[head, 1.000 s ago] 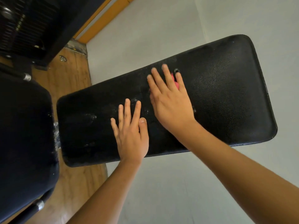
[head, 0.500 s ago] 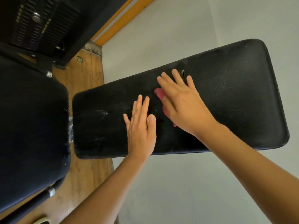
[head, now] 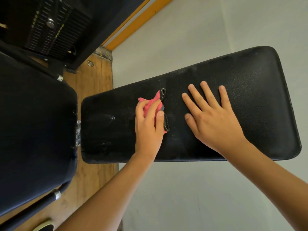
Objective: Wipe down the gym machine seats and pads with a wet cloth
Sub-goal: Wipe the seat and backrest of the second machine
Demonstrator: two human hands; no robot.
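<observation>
A long black pad [head: 250, 114] with a pebbled cover lies across the view, over a pale grey floor [head: 183, 189] and a strip of wooden boards [head: 93, 180]. Whitish smears [head: 108, 118] mark its left part. The pink cloth [head: 150, 104] sits on the pad's middle, under the left hand [head: 146, 129], whose fingers are curled down on it with the thumb alongside. The right hand [head: 215, 119] rests flat on the pad just beside it, fingers straight and spread apart.

Most of the cloth is hidden by the hand. A ragged tear [head: 162, 94] touches the cloth's tip; how deep it goes is hard to make out. A second black pad [head: 33, 130] is cut off at the left edge, and a dark weight stack [head: 55, 29] at the top.

The two pads stand close together, with a narrow gap between them. The long pad's right end is bare, with open floor on both of its long sides.
</observation>
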